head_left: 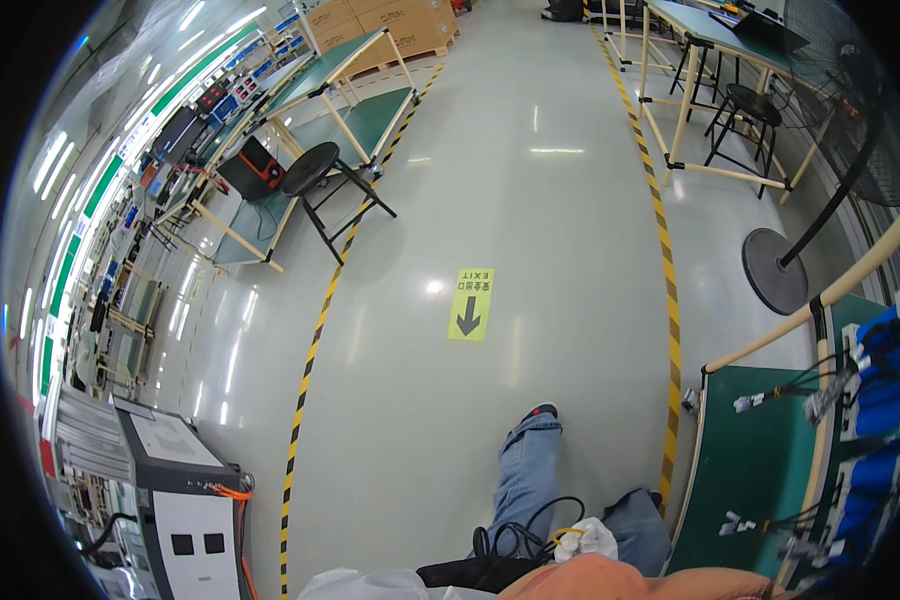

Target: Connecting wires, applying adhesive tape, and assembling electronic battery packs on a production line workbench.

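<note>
A bare forearm of mine lies bent across the lower edge, coming in from the right. Just beyond it is a bunched white cloth, perhaps a glove, with a yellow edge. Beside that, a looped black cable hangs in front of my body next to a dark object whose kind I cannot make out. The fingers of my right hand do not show clearly, so what they grip is hidden. My left hand is out of the picture; only pale, whitish clothing shows on that side.
I stand in an aisle between yellow-black floor tapes. On the right are a green cart with blue packs and a standing fan. Left are a grey-white machine, a black stool and workbenches; cardboard boxes stand far off.
</note>
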Available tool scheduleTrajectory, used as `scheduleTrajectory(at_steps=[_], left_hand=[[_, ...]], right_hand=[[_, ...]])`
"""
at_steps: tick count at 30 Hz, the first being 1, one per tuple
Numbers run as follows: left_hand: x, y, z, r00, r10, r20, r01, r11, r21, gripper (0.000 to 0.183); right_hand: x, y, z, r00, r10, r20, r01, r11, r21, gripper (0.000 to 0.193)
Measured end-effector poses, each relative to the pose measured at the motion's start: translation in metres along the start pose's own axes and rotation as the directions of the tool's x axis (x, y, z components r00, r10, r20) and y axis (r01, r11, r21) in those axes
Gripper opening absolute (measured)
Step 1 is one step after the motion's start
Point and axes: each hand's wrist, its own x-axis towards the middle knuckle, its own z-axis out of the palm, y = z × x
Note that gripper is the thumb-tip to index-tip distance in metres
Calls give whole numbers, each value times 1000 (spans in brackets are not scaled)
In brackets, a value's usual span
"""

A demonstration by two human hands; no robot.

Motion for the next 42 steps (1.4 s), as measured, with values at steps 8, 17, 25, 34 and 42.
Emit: scheduleTrajectory(at_steps=[8, 17, 25, 34, 42], left_hand=[[-17, -91, -24, 997, 56, 52, -59, 997, 52, 36], [-52, 71, -113, 666, 735, -127, -674, 666, 319, 35], [-385, 261, -59, -267, 820, 506, -852, 46, -522, 39], [-459, 222, 9, -683, 526, 507, -699, -270, -662, 11], [-506, 186, 54, -541, 392, 744, -643, 377, -666, 17]], right_hand=[[-87, 78, 4, 985, -175, 5, 174, 979, -109, 23], [-194, 62, 43, 854, -490, -175, 519, 824, 227, 25], [-256, 52, 36, 533, -777, -334, 830, 558, 28, 20], [-331, 72, 34, 177, -783, -596, 816, 456, -356, 24], [-392, 99, 23, -4, -694, -720, 856, 370, -362, 25]])
